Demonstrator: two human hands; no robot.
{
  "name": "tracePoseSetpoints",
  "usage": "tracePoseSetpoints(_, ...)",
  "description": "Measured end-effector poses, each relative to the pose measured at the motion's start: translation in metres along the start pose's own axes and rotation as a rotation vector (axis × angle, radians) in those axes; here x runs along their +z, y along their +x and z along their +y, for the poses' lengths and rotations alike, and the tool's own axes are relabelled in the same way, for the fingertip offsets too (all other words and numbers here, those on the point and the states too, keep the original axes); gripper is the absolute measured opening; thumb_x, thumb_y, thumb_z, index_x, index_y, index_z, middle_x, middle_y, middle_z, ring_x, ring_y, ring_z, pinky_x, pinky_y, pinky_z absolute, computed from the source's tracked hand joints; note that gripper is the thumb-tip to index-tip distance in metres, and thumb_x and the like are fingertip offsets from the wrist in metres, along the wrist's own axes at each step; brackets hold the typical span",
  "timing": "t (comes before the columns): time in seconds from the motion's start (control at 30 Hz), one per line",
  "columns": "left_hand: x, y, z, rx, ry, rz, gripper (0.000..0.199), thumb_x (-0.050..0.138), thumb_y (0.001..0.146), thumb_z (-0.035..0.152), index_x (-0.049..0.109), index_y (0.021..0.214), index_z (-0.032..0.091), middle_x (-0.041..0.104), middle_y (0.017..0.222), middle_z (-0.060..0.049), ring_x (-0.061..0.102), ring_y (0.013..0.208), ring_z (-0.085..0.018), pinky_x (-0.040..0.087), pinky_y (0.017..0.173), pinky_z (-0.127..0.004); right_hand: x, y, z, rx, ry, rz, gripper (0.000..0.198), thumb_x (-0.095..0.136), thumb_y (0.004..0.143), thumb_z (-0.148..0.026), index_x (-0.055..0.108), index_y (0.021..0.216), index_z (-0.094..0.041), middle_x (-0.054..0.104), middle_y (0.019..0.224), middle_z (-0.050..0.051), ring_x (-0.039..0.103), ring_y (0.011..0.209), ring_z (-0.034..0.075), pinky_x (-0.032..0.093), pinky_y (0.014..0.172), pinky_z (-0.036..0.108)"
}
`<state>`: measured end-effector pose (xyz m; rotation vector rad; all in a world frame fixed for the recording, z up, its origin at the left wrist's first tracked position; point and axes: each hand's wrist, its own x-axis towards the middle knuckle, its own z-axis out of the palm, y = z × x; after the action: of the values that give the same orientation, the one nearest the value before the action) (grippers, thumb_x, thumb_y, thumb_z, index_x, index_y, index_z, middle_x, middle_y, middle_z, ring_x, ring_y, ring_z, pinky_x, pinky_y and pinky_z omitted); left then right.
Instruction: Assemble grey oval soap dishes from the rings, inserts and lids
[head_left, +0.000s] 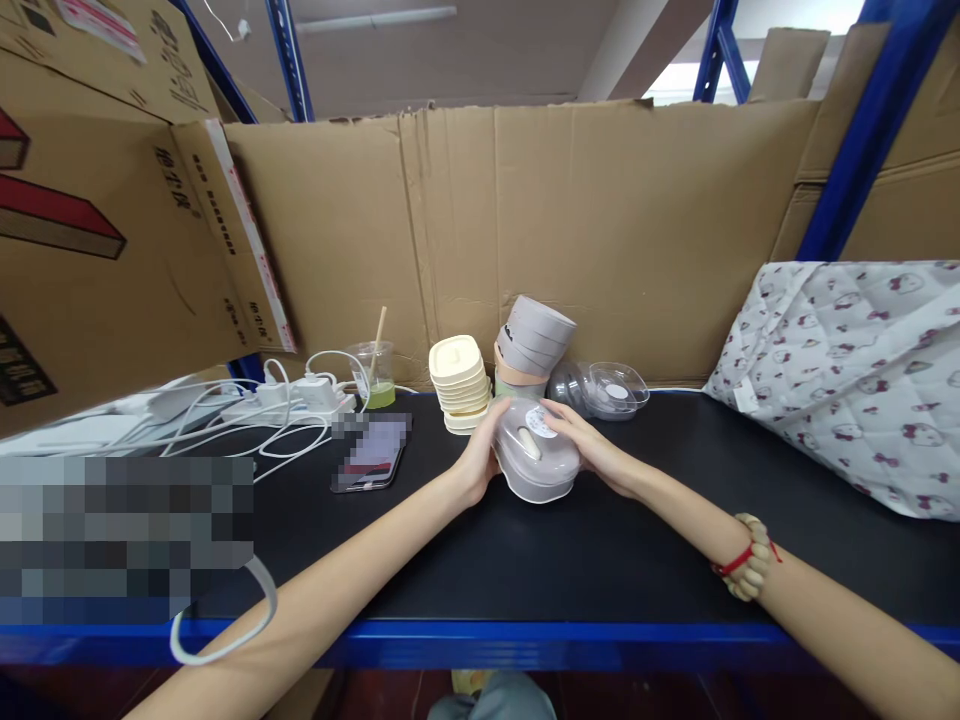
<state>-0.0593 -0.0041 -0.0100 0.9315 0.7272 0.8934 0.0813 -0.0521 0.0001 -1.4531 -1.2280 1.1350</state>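
Holding container (540, 464), black tabletop (637, 560), cardboard backdrop (622, 230)

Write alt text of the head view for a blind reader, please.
A person's left hand and right hand hold a pale grey, rounded plastic container with a transparent lid over a black tabletop. Behind it stand a stack of cream, squarish pieces and a leaning stack of grey and peach containers; a dark-edged phone lies to the left.

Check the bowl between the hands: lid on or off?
On: the clear lid covers the gray bowl between the left hand and right hand. Whether it's pressed fully shut, I cannot tell.
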Motion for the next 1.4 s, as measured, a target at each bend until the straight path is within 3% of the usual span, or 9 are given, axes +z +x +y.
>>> tracePoseSetpoints(0.17, 0.0, 0.0, -0.001, 0.098, -0.036, 0.042, 0.027, 0.058, 0.078, 0.038, 0.065, 0.093, 0.017, 0.068, 0.097, -0.005, 0.063, 0.089, -0.02, 0.047, 0.082, -0.029, 0.004, -0.002, -0.001, 0.0, 0.055, 0.025, 0.062, 0.05, 0.083, -0.042, 0.028, 0.139, -0.026, 0.052, 0.125, 0.007, 0.06, 0.087, 0.014, 0.046, 0.06, 0.021)
tracePoseSetpoints(0.37, -0.003, 0.004, -0.003, 0.199, -0.047, 0.08, 0.031, 0.064, 0.068, 0.039, 0.066, 0.089, 0.016, 0.068, 0.094, -0.004, 0.06, 0.094, -0.021, 0.043, 0.089, -0.03, 0.006, -0.004, 0.001, -0.02, -0.017, -0.003, 0.076, 0.053, 0.079, -0.049, 0.018, 0.143, -0.025, 0.049, 0.128, 0.01, 0.06, 0.078, 0.014, 0.047, 0.053, 0.021)
tracePoseSetpoints(0.5, -0.004, 0.005, -0.003, 0.195, -0.013, 0.08, 0.03, 0.062, 0.07, 0.04, 0.066, 0.088, 0.017, 0.069, 0.092, -0.004, 0.061, 0.094, -0.021, 0.043, 0.089, -0.03, 0.007, -0.002, 0.004, -0.046, -0.048, 0.026, 0.081, 0.054, 0.079, -0.05, 0.015, 0.144, -0.021, 0.044, 0.134, 0.011, 0.056, 0.105, 0.018, 0.05, 0.082, 0.028)
tracePoseSetpoints(0.57, -0.004, 0.005, -0.003, 0.18, 0.002, 0.101, 0.03, 0.06, 0.072, 0.041, 0.066, 0.088, 0.017, 0.069, 0.092, -0.004, 0.06, 0.095, -0.021, 0.043, 0.089, -0.03, 0.009, -0.001, 0.006, -0.088, -0.034, 0.03, 0.076, 0.054, 0.08, -0.044, 0.02, 0.143, -0.018, 0.04, 0.139, 0.01, 0.044, 0.124, 0.017, 0.039, 0.102, 0.029)
tracePoseSetpoints(0.67, -0.003, 0.004, -0.003, 0.153, -0.005, 0.135, 0.029, 0.058, 0.076, 0.04, 0.065, 0.091, 0.017, 0.068, 0.099, -0.004, 0.058, 0.101, -0.021, 0.042, 0.091, -0.029, 0.011, -0.002, 0.006, -0.142, 0.002, 0.012, 0.067, 0.055, 0.08, -0.038, 0.03, 0.139, -0.019, 0.035, 0.143, 0.006, 0.034, 0.132, 0.016, 0.029, 0.11, 0.029)
tracePoseSetpoints(0.83, 0.0, 0.0, -0.003, 0.131, -0.052, 0.111, 0.026, 0.057, 0.078, 0.036, 0.064, 0.092, 0.015, 0.067, 0.102, -0.005, 0.058, 0.102, -0.02, 0.042, 0.092, -0.028, 0.011, -0.008, 0.001, 0.024, 0.01, -0.028, 0.057, 0.052, 0.083, -0.044, 0.036, 0.134, -0.024, 0.05, 0.129, 0.007, 0.058, 0.105, 0.019, 0.051, 0.083, 0.032)
tracePoseSetpoints(0.93, 0.001, -0.001, -0.002, 0.125, -0.062, 0.115, 0.024, 0.057, 0.078, 0.035, 0.064, 0.089, 0.015, 0.068, 0.098, -0.005, 0.06, 0.099, -0.02, 0.043, 0.09, -0.028, 0.009, -0.01, 0.001, 0.077, 0.061, -0.109, 0.06, 0.056, 0.081, -0.046, 0.035, 0.133, -0.026, 0.057, 0.12, 0.006, 0.062, 0.091, 0.016, 0.052, 0.066, 0.025)
tracePoseSetpoints(1.2, 0.0, 0.0, 0.001, 0.026, -0.055, 0.048, 0.031, 0.053, 0.081, 0.041, 0.066, 0.092, 0.014, 0.07, 0.091, -0.007, 0.064, 0.087, -0.022, 0.048, 0.084, -0.033, 0.008, -0.007, 0.0, 0.075, 0.162, -0.132, 0.051, 0.058, 0.083, -0.035, 0.041, 0.129, -0.022, 0.061, 0.11, 0.007, 0.061, 0.075, 0.009, 0.051, 0.058, 0.017)
tracePoseSetpoints(1.4, -0.001, 0.002, 0.001, 0.113, -0.07, 0.104, 0.034, 0.053, 0.083, 0.04, 0.064, 0.102, 0.015, 0.067, 0.104, -0.008, 0.062, 0.097, -0.021, 0.048, 0.084, -0.029, 0.004, -0.01, -0.001, 0.079, 0.096, -0.176, 0.062, 0.063, 0.075, -0.041, 0.038, 0.128, -0.021, 0.056, 0.119, 0.009, 0.06, 0.085, 0.017, 0.055, 0.052, 0.026)
